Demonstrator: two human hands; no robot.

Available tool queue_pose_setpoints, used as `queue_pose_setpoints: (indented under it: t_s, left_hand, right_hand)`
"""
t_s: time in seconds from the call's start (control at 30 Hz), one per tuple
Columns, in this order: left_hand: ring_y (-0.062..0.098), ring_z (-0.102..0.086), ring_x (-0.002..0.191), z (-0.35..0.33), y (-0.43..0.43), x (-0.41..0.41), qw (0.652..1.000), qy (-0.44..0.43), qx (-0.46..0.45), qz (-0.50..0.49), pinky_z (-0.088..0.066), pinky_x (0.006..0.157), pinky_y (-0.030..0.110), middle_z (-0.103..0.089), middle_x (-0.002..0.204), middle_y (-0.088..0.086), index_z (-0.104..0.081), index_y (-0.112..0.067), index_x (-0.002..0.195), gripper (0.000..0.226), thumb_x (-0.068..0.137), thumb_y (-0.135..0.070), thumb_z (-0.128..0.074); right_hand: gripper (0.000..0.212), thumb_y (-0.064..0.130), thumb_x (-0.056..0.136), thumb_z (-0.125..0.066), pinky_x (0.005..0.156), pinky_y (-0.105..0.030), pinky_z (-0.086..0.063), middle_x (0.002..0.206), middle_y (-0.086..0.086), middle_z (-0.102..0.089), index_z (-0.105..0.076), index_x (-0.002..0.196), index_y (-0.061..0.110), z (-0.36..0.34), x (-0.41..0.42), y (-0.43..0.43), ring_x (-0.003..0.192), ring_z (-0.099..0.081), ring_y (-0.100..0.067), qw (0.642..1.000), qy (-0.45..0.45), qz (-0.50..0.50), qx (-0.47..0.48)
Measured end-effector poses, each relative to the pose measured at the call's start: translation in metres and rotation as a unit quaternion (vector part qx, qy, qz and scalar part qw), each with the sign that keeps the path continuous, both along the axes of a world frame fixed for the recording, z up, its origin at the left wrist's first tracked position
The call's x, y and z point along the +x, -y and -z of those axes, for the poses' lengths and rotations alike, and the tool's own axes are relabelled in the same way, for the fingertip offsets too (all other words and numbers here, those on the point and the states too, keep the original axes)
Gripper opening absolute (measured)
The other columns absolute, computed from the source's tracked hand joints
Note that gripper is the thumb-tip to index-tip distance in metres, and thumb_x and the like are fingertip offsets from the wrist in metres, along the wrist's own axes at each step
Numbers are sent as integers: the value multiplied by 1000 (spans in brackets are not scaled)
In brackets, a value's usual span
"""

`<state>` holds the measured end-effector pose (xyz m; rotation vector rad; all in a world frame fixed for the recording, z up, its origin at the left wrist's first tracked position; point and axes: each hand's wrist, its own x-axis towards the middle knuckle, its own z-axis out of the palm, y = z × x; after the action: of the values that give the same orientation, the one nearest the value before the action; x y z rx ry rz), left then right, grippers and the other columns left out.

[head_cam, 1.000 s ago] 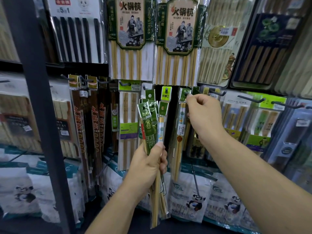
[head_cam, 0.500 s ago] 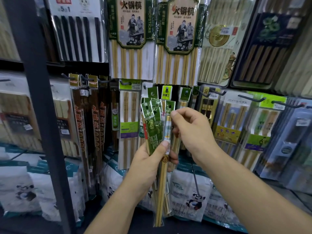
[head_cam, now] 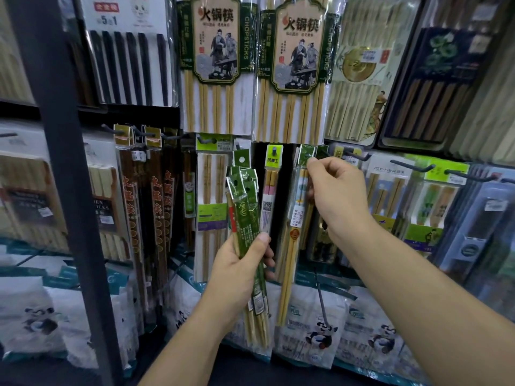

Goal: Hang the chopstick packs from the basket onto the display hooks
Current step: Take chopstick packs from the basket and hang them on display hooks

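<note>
My left hand [head_cam: 237, 277] grips a bundle of narrow green-topped chopstick packs [head_cam: 245, 207], held upright in front of the display. My right hand [head_cam: 337, 196] pinches the green header of a single chopstick pack [head_cam: 292, 240] and holds it up at the height of a dark display hook [head_cam: 359, 156]. That pack hangs down from my fingers, its bamboo sticks reaching to the panda bags below. I cannot tell whether its header hole is on a hook. The basket is out of view.
Hooks on the wall carry many hanging chopstick packs: large green-labelled packs [head_cam: 217, 65] above, brown packs [head_cam: 139, 207] at left, lime-headed packs [head_cam: 434, 201] at right. A dark upright shelf post [head_cam: 69, 176] stands at left. Panda-printed bags [head_cam: 320, 330] line the bottom.
My right hand took one pack from the bundle in my left hand and raised it up and to the right, to the hook row. The left hand stayed about where it was.
</note>
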<state>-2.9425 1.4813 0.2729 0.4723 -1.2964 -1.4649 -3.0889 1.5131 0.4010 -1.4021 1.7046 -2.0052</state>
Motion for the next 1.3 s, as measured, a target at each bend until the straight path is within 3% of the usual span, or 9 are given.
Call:
queue_pose_setpoints:
  t_s: [0.1,0.27,0.7,0.83,0.93,1.07,1.23,1.3]
  left_hand:
    - [20,-64,71,0,-1,1,1000,4,-8,3,-54,62,31,-66,82,6,-63,-5,99,52,82,-53,-74]
    - [19,-64,69,0,-1,1,999,22,-20,12,-54,61,30,-67,79,4,-62,-10,98,31,92,-40,-67]
    - [19,-64,71,-3,-5,4,999,19,-22,30,-55,61,30,-69,81,4,-64,-11,104,29,92,-38,-67]
    - [22,-63,68,-3,-4,4,999,15,-25,26,-54,59,31,-66,78,6,-60,-8,103,31,92,-36,-68]
    - [23,-64,66,-3,-4,3,999,18,-31,35,-55,58,32,-66,73,4,-63,-16,97,27,90,-40,-72]
    - [21,-68,68,-3,-7,3,997,12,-37,65,-58,60,33,-70,76,2,-71,-31,90,11,85,-39,-76]
    - [24,-71,69,-4,-11,3,998,0,-25,55,-59,58,34,-72,78,5,-73,-30,92,4,89,-28,-75]
    - [27,-73,71,-6,-14,3,998,-13,-9,61,-60,58,35,-73,81,7,-73,-28,94,4,91,-30,-72]
  right_hand:
    - [35,26,102,-59,66,-26,-47,67,-8,-50,-63,86,-5,1,0,2,65,-48,-18,1000,-4,12,0]
    - [34,27,101,-60,68,-29,-49,58,2,-49,-62,79,1,2,1,5,61,-49,-14,999,-13,32,-9]
    - [36,30,100,-61,62,-26,-43,49,14,-45,-57,66,16,8,-1,9,52,-43,-5,998,-24,59,3]
    - [33,36,98,-64,61,-25,-38,58,13,-45,-51,72,19,18,2,4,50,-42,0,996,-18,82,2]
    - [37,35,98,-64,61,-25,-43,54,13,-47,-55,70,13,27,8,-4,51,-43,0,1000,1,23,4]
    - [17,34,95,-69,63,-18,-53,75,-3,-69,-73,85,20,32,23,-13,64,-58,-2,994,-22,-107,32]
    - [12,28,92,-74,66,-17,-55,82,-6,-73,-74,89,16,33,27,-16,68,-63,-3,989,-54,-123,62]
    - [12,28,94,-72,63,-23,-55,80,-7,-72,-75,87,18,33,26,-17,65,-62,-4,989,-56,-113,71]
